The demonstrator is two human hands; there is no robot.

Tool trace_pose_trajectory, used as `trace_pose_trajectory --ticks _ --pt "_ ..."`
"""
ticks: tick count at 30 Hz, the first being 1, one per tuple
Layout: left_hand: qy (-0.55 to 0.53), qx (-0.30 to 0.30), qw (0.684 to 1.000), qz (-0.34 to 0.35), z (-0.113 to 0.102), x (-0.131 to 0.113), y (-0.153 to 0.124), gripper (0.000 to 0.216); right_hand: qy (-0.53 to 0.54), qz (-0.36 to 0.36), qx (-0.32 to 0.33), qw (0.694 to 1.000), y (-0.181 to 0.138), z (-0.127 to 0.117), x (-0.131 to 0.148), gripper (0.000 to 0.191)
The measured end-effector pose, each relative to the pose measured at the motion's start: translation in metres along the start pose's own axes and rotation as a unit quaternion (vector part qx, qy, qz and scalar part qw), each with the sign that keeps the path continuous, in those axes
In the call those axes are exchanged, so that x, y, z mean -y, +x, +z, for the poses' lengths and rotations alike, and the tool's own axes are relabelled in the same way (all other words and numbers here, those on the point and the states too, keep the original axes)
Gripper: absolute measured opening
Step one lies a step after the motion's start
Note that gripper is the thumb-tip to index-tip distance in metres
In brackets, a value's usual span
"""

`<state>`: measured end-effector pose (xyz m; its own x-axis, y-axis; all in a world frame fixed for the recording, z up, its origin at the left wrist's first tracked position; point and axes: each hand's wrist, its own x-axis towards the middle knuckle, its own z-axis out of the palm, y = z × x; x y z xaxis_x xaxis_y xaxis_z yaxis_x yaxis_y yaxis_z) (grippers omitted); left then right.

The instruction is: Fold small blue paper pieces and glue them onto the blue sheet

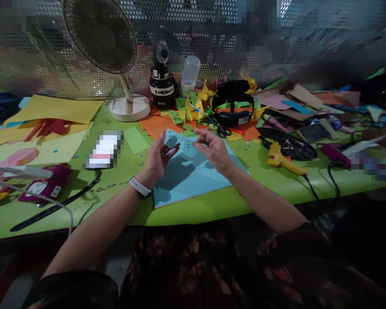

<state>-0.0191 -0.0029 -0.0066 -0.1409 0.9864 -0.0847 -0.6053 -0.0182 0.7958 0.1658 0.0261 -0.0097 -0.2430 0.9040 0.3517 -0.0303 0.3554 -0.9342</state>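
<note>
Green worktop (206, 210) bears blue paper (191, 186), near middle. My left hand (158, 156) and right hand (214, 151) are apart over it, grip unclear; a light touch should suit the small dots (188, 144) between them.

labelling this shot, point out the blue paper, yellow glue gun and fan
Blue paper (194, 182), head view: its lower middle.
Yellow glue gun (280, 160), head view: its body.
Fan (105, 37), head view: centre of its round head.
</note>
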Motion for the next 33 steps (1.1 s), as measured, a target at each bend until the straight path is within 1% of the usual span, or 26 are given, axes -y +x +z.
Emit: trace_pose_trajectory --ticks 2,4,8,13,17,21,24,27,29,31,33 --pt "0.016 -0.005 1.000 0.006 -0.001 0.003 0.001 0.028 -0.006 -0.002 0.006 1.000 0.001 -0.002 0.000 0.044" --pt "0.023 0.005 1.000 0.011 -0.001 0.005 -0.001 0.027 -0.015 -0.012 -0.001 1.000 0.001 -0.002 0.001 0.039" --pt "0.028 0.022 0.999 0.019 0.003 0.006 -0.006 0.027 -0.090 -0.056 -0.030 0.994 -0.002 0.003 0.006 0.033" --pt "0.042 0.026 0.999 0.013 0.006 0.008 -0.009 0.030 -0.190 -0.106 -0.040 0.975 -0.002 0.005 0.004 0.036" --pt "0.026 0.026 0.999 0.022 0.006 0.010 -0.009 0.033 -0.212 -0.128 -0.048 0.968 -0.002 0.004 0.001 0.040" --pt "0.025 0.030 0.999 0.008 0.007 0.010 -0.010 0.033 -0.235 -0.137 -0.077 0.959 -0.004 0.006 0.003 0.043" --pt "0.025 0.027 0.999 0.007 0.008 0.011 -0.011 0.031 -0.227 -0.124 -0.105 0.960 -0.003 0.005 0.004 0.042" --pt "0.027 0.012 1.000 0.006 0.007 0.012 -0.011 0.032 -0.177 -0.101 -0.137 0.969 0.001 -0.001 0.005 0.041" --pt "0.027 0.005 1.000 0.005 0.007 0.012 -0.011 0.032 -0.146 -0.088 -0.151 0.974 0.003 -0.005 0.007 0.045" --pt "0.028 0.001 1.000 0.003 0.007 0.011 -0.011 0.034 -0.134 -0.093 -0.138 0.977 0.003 -0.008 0.009 0.044" --pt "0.029 -0.002 1.000 0.000 0.007 0.011 -0.011 0.034 -0.146 -0.109 -0.084 0.980 0.002 -0.008 0.011 0.039"
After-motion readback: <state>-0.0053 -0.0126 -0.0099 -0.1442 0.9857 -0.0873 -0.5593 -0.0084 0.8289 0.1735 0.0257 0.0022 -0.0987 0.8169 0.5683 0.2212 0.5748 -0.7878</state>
